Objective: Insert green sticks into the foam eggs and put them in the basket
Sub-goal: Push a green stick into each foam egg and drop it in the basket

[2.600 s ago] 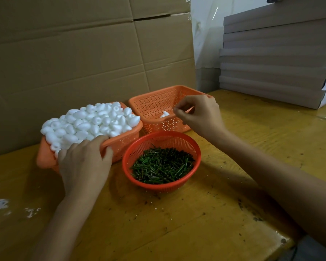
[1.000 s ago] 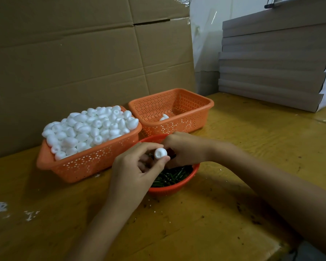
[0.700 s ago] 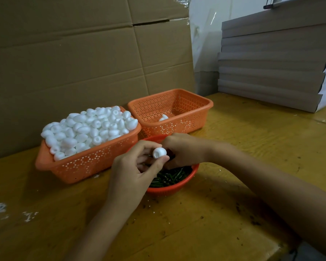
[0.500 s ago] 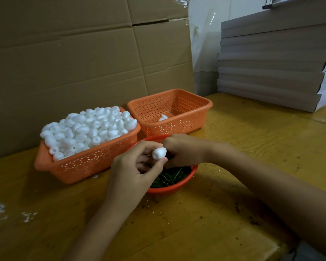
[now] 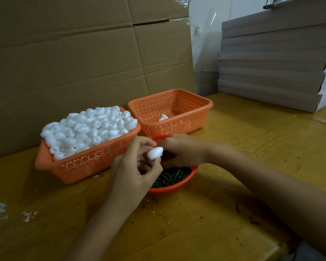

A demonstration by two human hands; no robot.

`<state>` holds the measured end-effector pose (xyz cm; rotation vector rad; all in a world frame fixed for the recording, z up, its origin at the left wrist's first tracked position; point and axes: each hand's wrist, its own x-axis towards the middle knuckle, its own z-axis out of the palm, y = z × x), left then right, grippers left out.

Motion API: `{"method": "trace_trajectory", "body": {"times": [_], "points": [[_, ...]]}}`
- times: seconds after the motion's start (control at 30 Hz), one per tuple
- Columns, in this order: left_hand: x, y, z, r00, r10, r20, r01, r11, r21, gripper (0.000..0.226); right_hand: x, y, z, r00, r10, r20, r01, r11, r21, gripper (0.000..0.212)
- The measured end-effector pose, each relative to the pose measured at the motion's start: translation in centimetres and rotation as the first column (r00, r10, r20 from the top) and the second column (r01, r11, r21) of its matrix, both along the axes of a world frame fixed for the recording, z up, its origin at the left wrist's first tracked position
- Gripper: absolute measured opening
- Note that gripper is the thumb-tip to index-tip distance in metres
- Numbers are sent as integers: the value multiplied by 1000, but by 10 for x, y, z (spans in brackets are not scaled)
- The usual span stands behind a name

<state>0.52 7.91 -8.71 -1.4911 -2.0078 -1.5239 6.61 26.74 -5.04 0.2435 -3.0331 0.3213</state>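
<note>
- Just above the round basket [image 5: 167, 191] of green sticks [image 5: 169, 178], at the near middle of the desk [image 5: 243, 147], the left hand [image 5: 134, 166] grasps one foam egg [image 5: 154, 152] between thumb and fingers.
- The right hand [image 5: 181, 149] meets it from the right. Its fingers are curled in against the egg's right end, but they hide that spot, so it cannot be told whether they pinch a stick.
- The step in hand looks like the insertion itself: a stick being pressed into the held egg.
- The next move probably calls for a straight push into the egg, with the left hand gripping lightly because foam dents.
- After that the egg needs carrying to the far basket [image 5: 207, 107], where one finished egg [image 5: 163, 117] lies on the bottom.
- To the left, the supply basket [image 5: 87, 161] is heaped with plain white eggs [image 5: 88, 127], so the task seems to be near its start.
- No brand, label or writing can be read on the baskets, on the cardboard [image 5: 64, 63] behind them, or on the stack of flat boards [image 5: 271, 63] at the far right.
</note>
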Motion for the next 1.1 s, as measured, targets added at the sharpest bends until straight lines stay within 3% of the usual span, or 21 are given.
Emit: {"method": "trace_trajectory", "body": {"times": [0.1,0.2,0.43,0.93,1.1], "points": [[0,0,2,999,10,-51,-11,1000,-22,47,0,1,-1,1000,4,-6,-4,1000,-8,23],[-3,-1,2,993,24,-113,-30,999,-45,34,0,1,-2,1000,10,-8,-11,1000,-16,21],[-5,1,-1,999,31,-37,-31,999,-15,12,0,1,-1,1000,14,-15,-14,1000,5,17],[-2,0,9,1000,2,-27,-2,1000,-16,19,0,2,-1,1000,19,8,-18,997,-72,28],[-4,-1,11,999,42,-33,-45,993,-107,23,0,3,0,999,32,0,-32,997,-68,26]]}}
